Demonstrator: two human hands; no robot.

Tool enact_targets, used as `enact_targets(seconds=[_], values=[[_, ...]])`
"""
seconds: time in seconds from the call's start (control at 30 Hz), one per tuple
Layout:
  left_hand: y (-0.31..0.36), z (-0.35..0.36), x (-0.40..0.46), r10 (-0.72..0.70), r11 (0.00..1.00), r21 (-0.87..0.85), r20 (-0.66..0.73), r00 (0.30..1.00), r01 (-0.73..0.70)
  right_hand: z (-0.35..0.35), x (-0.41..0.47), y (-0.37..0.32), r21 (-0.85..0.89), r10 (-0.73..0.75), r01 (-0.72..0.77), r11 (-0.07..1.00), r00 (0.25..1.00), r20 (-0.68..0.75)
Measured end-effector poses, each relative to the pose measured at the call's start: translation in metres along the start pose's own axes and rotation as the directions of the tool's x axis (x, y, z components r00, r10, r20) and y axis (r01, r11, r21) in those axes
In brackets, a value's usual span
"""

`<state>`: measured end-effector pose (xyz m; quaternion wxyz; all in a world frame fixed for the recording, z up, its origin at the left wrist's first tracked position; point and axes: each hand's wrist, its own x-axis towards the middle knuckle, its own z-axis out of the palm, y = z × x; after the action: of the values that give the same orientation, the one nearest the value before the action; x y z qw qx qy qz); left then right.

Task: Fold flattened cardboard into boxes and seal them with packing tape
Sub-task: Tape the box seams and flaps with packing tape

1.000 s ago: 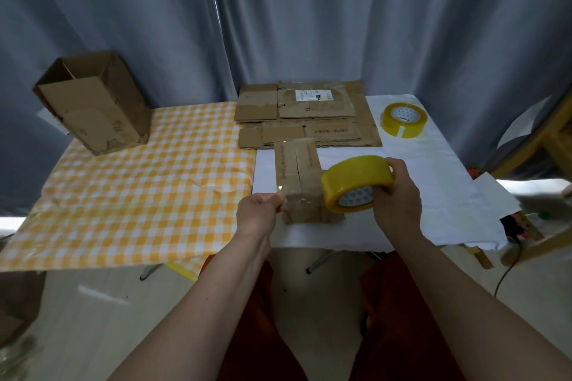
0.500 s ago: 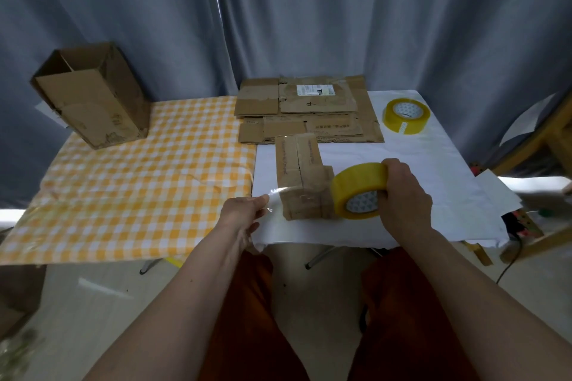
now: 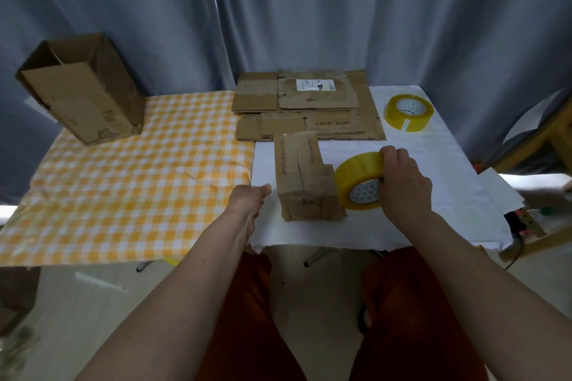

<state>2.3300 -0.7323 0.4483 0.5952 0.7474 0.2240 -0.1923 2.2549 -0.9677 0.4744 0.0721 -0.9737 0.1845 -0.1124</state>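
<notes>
The step in hand looks like sealing: a small cardboard box (image 3: 305,182) sits on the white cloth near the front edge of the worktop (image 3: 433,226), its top flaps folded shut. The right hand (image 3: 402,182) has its grip wrapped around a yellow tape roll (image 3: 359,181), held on edge against the box's right side. The left hand (image 3: 249,199) is just left of the box, fingers curled with the thumb forward; it may be pinching the free end of clear tape, but no strip shows plainly, so I cannot tell what its grip holds.

The next move probably calls for laying tape across the flap seam and pressing it flat, which needs the box held steady so it does not slide on the cloth.

At the back edge lies a stack of flattened cardboard (image 3: 306,105), not yet folded. A 2nd tape roll (image 3: 408,113) rests near the back right corner. At the back left corner, on the checked cloth, a larger open box (image 3: 80,90) lies tipped on its side; the part of its inside that shows has nothing in it.
</notes>
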Motion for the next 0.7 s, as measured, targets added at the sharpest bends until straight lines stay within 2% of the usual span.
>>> enact_targets(seconds=[0.2, 0.33, 0.53, 0.63, 0.7], values=[[-0.012, 0.002, 0.011, -0.048, 0.998, 0.048, -0.001, 0.999, 0.048, 0.017, 0.001, -0.003, -0.056, 0.015, -0.009, 0.998, 0.994, 0.11], [-0.02, 0.014, 0.011, -0.09, 0.994, 0.063, 0.031, 0.995, 0.088, 0.029, -0.005, 0.004, -0.028, 0.026, -0.022, 0.999, 0.987, 0.156], [-0.027, 0.022, 0.011, -0.189, 0.979, -0.05, 0.108, 0.976, 0.195, 0.04, -0.003, 0.005, 0.002, 0.032, -0.032, 0.999, 0.987, 0.159], [-0.027, 0.025, 0.01, -0.217, 0.976, 0.054, 0.107, 0.97, 0.213, 0.043, -0.002, 0.008, 0.025, 0.062, -0.066, 0.998, 0.988, 0.14], [-0.028, 0.029, 0.01, -0.177, 0.955, 0.248, 0.042, 0.983, 0.161, 0.045, -0.002, 0.011, 0.05, 0.066, -0.073, 0.996, 0.989, 0.135]])
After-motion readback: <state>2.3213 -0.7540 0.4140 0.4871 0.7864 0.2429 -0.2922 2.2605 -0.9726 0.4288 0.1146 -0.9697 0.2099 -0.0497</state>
